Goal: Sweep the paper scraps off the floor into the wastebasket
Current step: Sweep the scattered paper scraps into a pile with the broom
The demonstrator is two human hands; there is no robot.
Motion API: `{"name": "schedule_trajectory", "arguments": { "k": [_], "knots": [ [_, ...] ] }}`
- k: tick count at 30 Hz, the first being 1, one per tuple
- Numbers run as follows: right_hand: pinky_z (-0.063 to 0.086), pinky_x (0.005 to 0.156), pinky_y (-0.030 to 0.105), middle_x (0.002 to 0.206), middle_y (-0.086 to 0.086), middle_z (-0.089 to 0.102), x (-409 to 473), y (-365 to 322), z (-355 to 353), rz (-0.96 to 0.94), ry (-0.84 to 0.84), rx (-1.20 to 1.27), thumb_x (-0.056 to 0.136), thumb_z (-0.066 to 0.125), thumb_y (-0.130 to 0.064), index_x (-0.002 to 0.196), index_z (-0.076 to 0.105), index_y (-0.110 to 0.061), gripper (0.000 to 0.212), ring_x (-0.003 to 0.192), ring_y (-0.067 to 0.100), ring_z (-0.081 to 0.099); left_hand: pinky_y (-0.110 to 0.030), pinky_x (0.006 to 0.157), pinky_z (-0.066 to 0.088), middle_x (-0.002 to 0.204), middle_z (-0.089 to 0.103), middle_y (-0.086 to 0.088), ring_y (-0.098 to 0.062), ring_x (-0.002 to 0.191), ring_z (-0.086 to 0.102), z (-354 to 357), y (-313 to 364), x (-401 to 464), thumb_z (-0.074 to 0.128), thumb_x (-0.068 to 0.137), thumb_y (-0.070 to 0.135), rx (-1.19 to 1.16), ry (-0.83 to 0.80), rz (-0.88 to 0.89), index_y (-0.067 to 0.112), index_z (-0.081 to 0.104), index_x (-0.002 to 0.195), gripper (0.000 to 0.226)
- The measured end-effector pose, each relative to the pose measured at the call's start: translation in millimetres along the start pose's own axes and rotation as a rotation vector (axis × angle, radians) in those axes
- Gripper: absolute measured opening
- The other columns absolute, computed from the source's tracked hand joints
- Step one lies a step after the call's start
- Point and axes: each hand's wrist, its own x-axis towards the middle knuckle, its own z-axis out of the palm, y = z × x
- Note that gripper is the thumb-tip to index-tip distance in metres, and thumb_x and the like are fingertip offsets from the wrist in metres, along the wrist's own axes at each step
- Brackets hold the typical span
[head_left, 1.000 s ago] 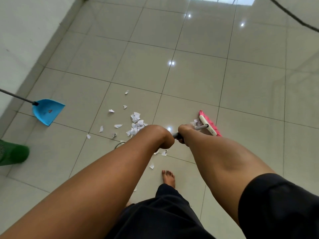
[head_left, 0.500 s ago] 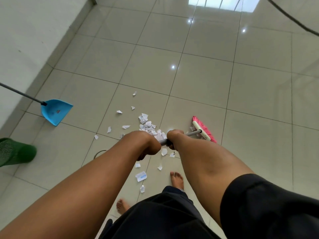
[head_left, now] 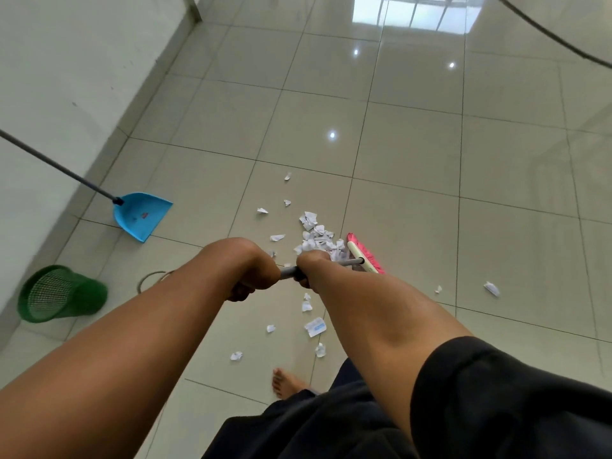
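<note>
Both hands grip the grey broom handle [head_left: 288, 272]: my left hand [head_left: 256, 271] lower on it, my right hand [head_left: 311, 268] closer to the head. The pink-bristled broom head [head_left: 364, 253] stands on the floor, touching the right side of a heap of white paper scraps [head_left: 314, 235]. Loose paper scraps lie beyond the heap [head_left: 287, 176], near my foot [head_left: 315, 326] and off to the right [head_left: 491, 288]. The green mesh wastebasket [head_left: 61, 294] lies on its side at the left, by the wall.
A blue dustpan [head_left: 140, 215] on a long dark handle rests on the tiles left of the heap, leaning toward the white wall [head_left: 66, 77]. A thin wire loop [head_left: 150, 278] lies beside my left forearm. My bare foot [head_left: 286, 382] stands below the scraps. A dark cable [head_left: 546, 33] crosses the top right.
The broom head has swept leftward and nearer, pushing scraps together into a tighter heap. The view has tilted, so more scraps near my foot and at the right show.
</note>
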Motion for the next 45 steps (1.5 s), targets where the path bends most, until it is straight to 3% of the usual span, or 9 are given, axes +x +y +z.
{"name": "schedule_trajectory", "arguments": {
  "k": [3, 6, 10, 14, 16, 26, 30, 40, 45],
  "knots": [
    [0.047, 0.058, 0.026, 0.095, 0.017, 0.064, -0.5, -0.2, 8.3, -0.046, -0.012, -0.033, 0.091, 0.045, -0.005, 0.09, 0.05, -0.002, 0.007, 0.064, 0.021, 0.057, -0.011, 0.037, 0.022, 0.063, 0.029, -0.001, -0.014, 0.044, 0.022, 1.2, -10.0, -1.4, 0.031, 0.099, 0.022, 0.053, -0.058, 0.011, 0.019, 0.043, 0.129, 0.033],
    [0.048, 0.059, 0.027, 0.079, 0.018, 0.065, -3.3, 7.4, -4.5, -0.044, 0.09, -0.07, 0.09, 0.045, -0.004, 0.085, 0.052, 0.003, 0.011, 0.063, 0.025, 0.058, -0.017, 0.042, 0.022, 0.061, 0.03, -0.002, -0.015, 0.042, 0.023, 6.3, -6.2, -1.0, 0.032, 0.097, 0.023, 0.11, -0.058, 0.029, 0.011, 0.039, 0.089, 0.016],
    [0.048, 0.058, 0.028, 0.079, 0.014, 0.059, 2.0, 19.1, -51.4, -0.014, 0.124, 0.093, 0.093, 0.042, -0.007, 0.086, 0.049, -0.002, 0.011, 0.063, 0.023, 0.056, -0.014, 0.042, 0.021, 0.056, 0.028, 0.0, -0.015, 0.032, 0.021, 14.2, 32.8, -7.0, 0.033, 0.097, 0.026, 0.16, -0.053, 0.11, 0.014, 0.044, 0.116, 0.026],
    [0.037, 0.041, 0.021, 0.081, 0.022, 0.063, 19.1, 45.8, -122.1, 0.062, 0.258, 0.245, 0.087, 0.046, -0.01, 0.093, 0.054, 0.005, 0.018, 0.049, 0.026, 0.053, -0.02, 0.045, 0.02, 0.053, 0.027, -0.001, -0.015, 0.037, 0.02, 28.2, 102.9, -20.4, 0.029, 0.096, 0.02, 0.295, -0.03, 0.218, 0.011, 0.039, 0.105, 0.016],
    [0.039, 0.041, 0.022, 0.08, 0.022, 0.066, 26.0, 61.2, -169.7, 0.077, 0.292, 0.288, 0.087, 0.046, -0.012, 0.093, 0.056, 0.006, 0.021, 0.049, 0.027, 0.055, -0.022, 0.048, 0.022, 0.054, 0.03, -0.002, -0.016, 0.042, 0.023, 38.1, 150.7, -24.7, 0.029, 0.096, 0.021, 0.37, -0.008, 0.237, 0.012, 0.036, 0.116, 0.023],
    [0.042, 0.045, 0.024, 0.08, 0.02, 0.069, 64.1, 123.6, -376.4, 0.183, 0.384, 0.468, 0.089, 0.042, -0.014, 0.083, 0.048, 0.002, 0.018, 0.051, 0.024, 0.055, -0.025, 0.05, 0.03, 0.063, 0.04, -0.005, -0.017, 0.048, 0.034, 81.4, 366.8, -38.0, 0.032, 0.098, 0.021, 0.55, 0.005, 0.33, 0.005, 0.047, 0.115, 0.028],
    [0.035, 0.038, 0.018, 0.081, 0.019, 0.064, 79.2, 142.9, -425.6, 0.22, 0.374, 0.488, 0.09, 0.041, -0.014, 0.093, 0.047, 0.0, 0.015, 0.045, 0.023, 0.051, -0.025, 0.05, 0.033, 0.065, 0.043, -0.006, -0.017, 0.049, 0.037, 101.2, 422.7, -34.9, 0.035, 0.097, 0.021, 0.571, -0.002, 0.327, 0.006, 0.048, 0.119, 0.03],
    [0.036, 0.035, 0.019, 0.077, 0.02, 0.062, 95.9, 132.6, -427.3, 0.241, 0.32, 0.491, 0.091, 0.043, -0.013, 0.098, 0.048, 0.002, 0.018, 0.043, 0.022, 0.05, -0.024, 0.047, 0.033, 0.065, 0.042, -0.006, -0.017, 0.048, 0.037, 94.4, 433.1, -17.2, 0.035, 0.096, 0.019, 0.594, 0.009, 0.272, 0.005, 0.043, 0.113, 0.023],
    [0.04, 0.039, 0.023, 0.075, 0.021, 0.06, 89.8, 111.9, -372.7, 0.252, 0.274, 0.484, 0.093, 0.044, -0.011, 0.08, 0.04, 0.004, 0.02, 0.048, 0.024, 0.053, -0.022, 0.045, 0.03, 0.064, 0.039, -0.004, -0.014, 0.046, 0.032, 75.4, 379.3, -13.3, 0.033, 0.097, 0.022, 0.57, -0.016, 0.243, 0.011, 0.038, 0.135, 0.039]
  ]
}}
